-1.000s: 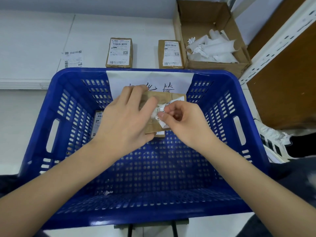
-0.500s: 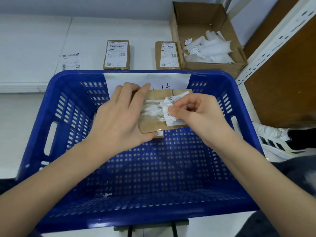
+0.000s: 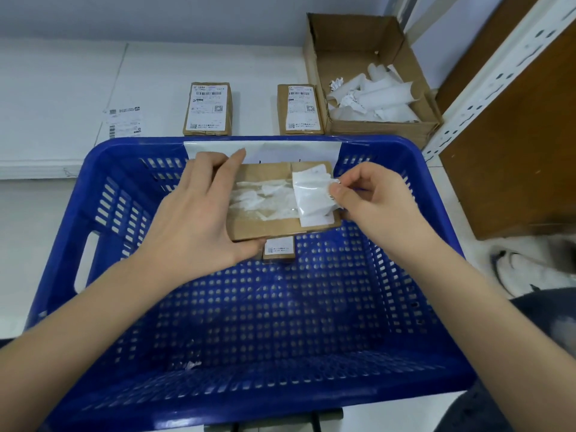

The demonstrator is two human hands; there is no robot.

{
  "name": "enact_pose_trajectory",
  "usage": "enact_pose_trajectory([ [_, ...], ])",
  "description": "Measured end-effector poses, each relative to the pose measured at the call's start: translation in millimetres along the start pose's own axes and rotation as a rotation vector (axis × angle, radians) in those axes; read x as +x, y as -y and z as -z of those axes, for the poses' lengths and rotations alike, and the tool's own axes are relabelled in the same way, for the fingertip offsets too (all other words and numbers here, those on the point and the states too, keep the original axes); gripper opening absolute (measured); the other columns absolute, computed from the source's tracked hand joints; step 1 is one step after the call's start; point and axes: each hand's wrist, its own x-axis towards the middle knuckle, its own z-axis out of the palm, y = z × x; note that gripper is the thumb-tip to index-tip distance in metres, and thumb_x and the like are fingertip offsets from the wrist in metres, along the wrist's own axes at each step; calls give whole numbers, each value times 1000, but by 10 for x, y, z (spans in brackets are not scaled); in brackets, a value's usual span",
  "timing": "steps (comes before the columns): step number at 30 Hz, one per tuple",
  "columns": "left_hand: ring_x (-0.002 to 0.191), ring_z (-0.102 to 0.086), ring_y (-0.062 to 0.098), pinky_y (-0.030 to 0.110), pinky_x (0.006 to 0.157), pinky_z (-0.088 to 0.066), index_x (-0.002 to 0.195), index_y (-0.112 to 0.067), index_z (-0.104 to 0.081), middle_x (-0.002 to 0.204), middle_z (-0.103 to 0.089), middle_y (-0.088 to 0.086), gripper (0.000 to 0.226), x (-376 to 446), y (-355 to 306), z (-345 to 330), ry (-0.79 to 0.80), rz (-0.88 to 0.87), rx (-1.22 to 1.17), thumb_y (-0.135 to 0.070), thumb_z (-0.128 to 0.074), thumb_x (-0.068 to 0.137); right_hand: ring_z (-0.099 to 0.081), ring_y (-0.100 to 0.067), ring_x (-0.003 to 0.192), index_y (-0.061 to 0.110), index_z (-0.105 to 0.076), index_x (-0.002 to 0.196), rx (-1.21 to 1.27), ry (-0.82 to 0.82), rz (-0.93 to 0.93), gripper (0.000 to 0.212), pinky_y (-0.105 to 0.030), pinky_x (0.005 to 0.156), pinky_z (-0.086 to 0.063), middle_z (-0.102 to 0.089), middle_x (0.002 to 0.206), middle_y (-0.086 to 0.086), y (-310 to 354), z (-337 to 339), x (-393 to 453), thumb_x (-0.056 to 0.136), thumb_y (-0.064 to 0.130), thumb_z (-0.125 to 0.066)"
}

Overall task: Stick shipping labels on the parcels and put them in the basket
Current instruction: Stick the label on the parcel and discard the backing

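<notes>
Parcel [image 3: 265,226] in the left hand's [image 3: 199,219] curled fingers, its white label [image 3: 311,198] pinched between right-hand [image 3: 371,201] fingers.

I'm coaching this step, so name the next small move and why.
Probably keep peeling: the right hand pinches a half-lifted white sheet on the parcel, which the left hand holds above the basket. Pulling it rightward should free it.
</notes>
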Motion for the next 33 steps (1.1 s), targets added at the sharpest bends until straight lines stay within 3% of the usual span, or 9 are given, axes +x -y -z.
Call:
enact_pose_trajectory([
  [2, 110, -42, 30, 43, 82, -48, 140, 0, -40, 122, -46, 18, 106, 8, 22, -38, -7, -16, 81, -63, -64, 58, -64, -33, 88, 14, -60, 87, -18, 0, 27, 6, -49, 80, -54, -67, 94, -11, 9, -27, -10, 92, 17, -61],
  [5, 102, -47, 36, 48, 104, -31, 128, 5, -50, 107, -54, 21, 101, 19, 64, -81, -2, -119, 292, -66, -51, 58, -65, -30, 83, 17, -59, 83, -34, 28, 59, 9, -46, 80, -54, -68, 92, -8, 42, -106, -33, 91, 17, -62],
  [11, 106, -55, 38, 44, 87, -46, 145, -17, -32, 127, -52, 22, 108, -53, -20, -165, 74, -237, 230, -47, -78, 52, -66, -19, 85, 22, -56, 76, -38, 57, 76, 18, -34, 79, -55, -68, 95, 0, 21, -214, -65, 91, 14, -63],
  [13, 108, -52, 36, 45, 86, -47, 142, -26, -36, 129, -51, 23, 93, -25, -20, -110, 57, -282, 197, -51, -71, 59, -66, -16, 88, 22, -57, 76, -10, 28, 73, 18, -28, 78, -55, -68, 94, 3, 20, -185, -54, 90, 12, -63],
  [16, 111, -46, 34, 45, 87, -45, 134, -31, -42, 134, -48, 24, 72, 7, -27, -44, 36, -330, 163, -54, -50, 66, -65, -13, 88, 22, -58, 77, -34, -23, 107, 17, -30, 78, -55, -68, 93, 4, 18, -173, -42, 89, 12, -64],
  [19, 108, -50, 37, 46, 86, -44, 127, -31, -47, 136, -46, 24, 63, 3, -46, -16, 41, -354, 144, -51, -49, 67, -64, -11, 84, 23, -58, 79, -92, -71, 139, 15, -25, 74, -53, -67, 88, 6, 4, -190, -48, 89, 13, -64],
  [27, 104, -51, 36, 43, 83, -43, 121, -31, -49, 132, -50, 22, 57, 5, -33, 10, 36, -317, 140, -52, -51, 68, -57, 4, 79, 27, -63, 83, -53, 24, 147, 15, -3, 70, -42, -62, 93, 9, 97, -90, -56, 94, 22, -56],
  [30, 103, -53, 37, 43, 84, -43, 121, -31, -52, 131, -50, 22, 57, 13, -25, 28, 31, -298, 132, -52, -51, 68, -60, 3, 79, 19, -69, 92, 31, 119, 111, 5, -6, 69, -46, -67, 88, 10, 128, -13, -51, 88, 18, -65],
  [33, 103, -54, 38, 44, 84, -43, 120, -28, -60, 131, -51, 22, 59, 12, -15, 20, 48, -286, 137, -52, -51, 67, -60, 1, 75, 18, -67, 93, -22, 145, 153, 11, -10, 69, -47, -67, 84, 7, 113, 7, -48, 83, 15, -71],
])
